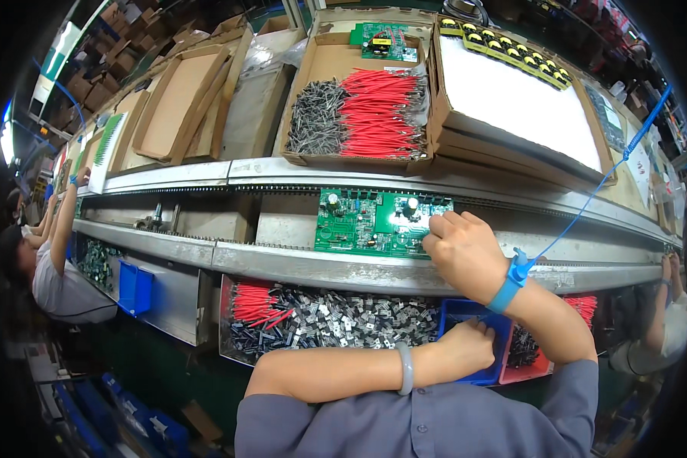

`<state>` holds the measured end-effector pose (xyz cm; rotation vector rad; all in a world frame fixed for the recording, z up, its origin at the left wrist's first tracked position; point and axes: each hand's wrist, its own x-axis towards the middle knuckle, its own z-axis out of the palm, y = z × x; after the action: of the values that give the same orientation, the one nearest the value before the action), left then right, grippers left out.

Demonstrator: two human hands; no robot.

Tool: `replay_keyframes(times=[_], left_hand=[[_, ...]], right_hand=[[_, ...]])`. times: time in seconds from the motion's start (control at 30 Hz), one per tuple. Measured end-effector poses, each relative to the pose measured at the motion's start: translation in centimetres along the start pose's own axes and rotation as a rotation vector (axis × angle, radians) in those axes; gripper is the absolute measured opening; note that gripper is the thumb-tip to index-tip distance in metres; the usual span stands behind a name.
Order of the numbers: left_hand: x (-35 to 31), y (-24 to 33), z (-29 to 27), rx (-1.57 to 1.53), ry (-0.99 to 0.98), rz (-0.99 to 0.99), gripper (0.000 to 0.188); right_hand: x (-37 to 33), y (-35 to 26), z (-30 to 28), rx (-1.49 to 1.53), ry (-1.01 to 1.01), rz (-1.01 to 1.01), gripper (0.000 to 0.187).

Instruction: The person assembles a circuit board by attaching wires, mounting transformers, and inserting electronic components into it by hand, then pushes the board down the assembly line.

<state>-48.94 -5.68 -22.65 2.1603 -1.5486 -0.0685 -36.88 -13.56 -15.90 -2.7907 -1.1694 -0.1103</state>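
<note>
A green circuit board (359, 221) with two upright white-topped cylindrical parts and many small components lies across the rails of the conveyor line. At the board's right end is my right hand (466, 248), its fingers curled closed against the board; whatever they pinch is hidden. A blue strap with a coiled cord circles that wrist. My left arm, with a pale bangle, reaches across my front. My left hand (469, 349) dips into a blue bin (450, 311), fingers bunched together, their contents out of sight.
Left of the blue bin, a metal tray holds loose small components (343, 314) and red wires (253, 303). Beyond the rails stands a cardboard box of red leads (382, 114) and metal pins (315, 114). Black-and-yellow coils (511, 52) line a white-topped stack. Co-workers (61, 267) sit at both sides.
</note>
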Motion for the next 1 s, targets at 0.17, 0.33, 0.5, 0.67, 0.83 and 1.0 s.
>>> replay_keyframes(times=[0.17,0.33,0.5,0.67,0.83,1.0], left_hand=[[0.0,0.3,-0.5,-0.013,0.040,-0.051,0.015],[0.0,-0.3,-0.9,0.020,0.043,-0.014,0.016],[0.0,0.0,-0.9,0.078,0.045,0.054,0.015],[0.3,0.3,-1.4,0.103,0.048,0.011,0.015],[0.2,0.5,-0.6,0.046,0.084,-0.029,0.011],[0.1,0.4,-0.9,-0.001,0.069,-0.017,0.010]], right_hand=[[0.0,0.0,0.0,-0.022,0.027,-0.047,0.004],[-0.4,0.1,0.0,-0.024,0.034,-0.032,0.007],[-0.8,-0.1,0.3,-0.023,0.061,-0.037,0.008],[-1.2,-0.1,0.5,-0.003,0.080,-0.012,0.007],[-1.5,-0.2,0.7,0.035,0.100,0.024,0.006],[-1.7,-0.1,0.9,0.097,0.083,0.050,0.009]])
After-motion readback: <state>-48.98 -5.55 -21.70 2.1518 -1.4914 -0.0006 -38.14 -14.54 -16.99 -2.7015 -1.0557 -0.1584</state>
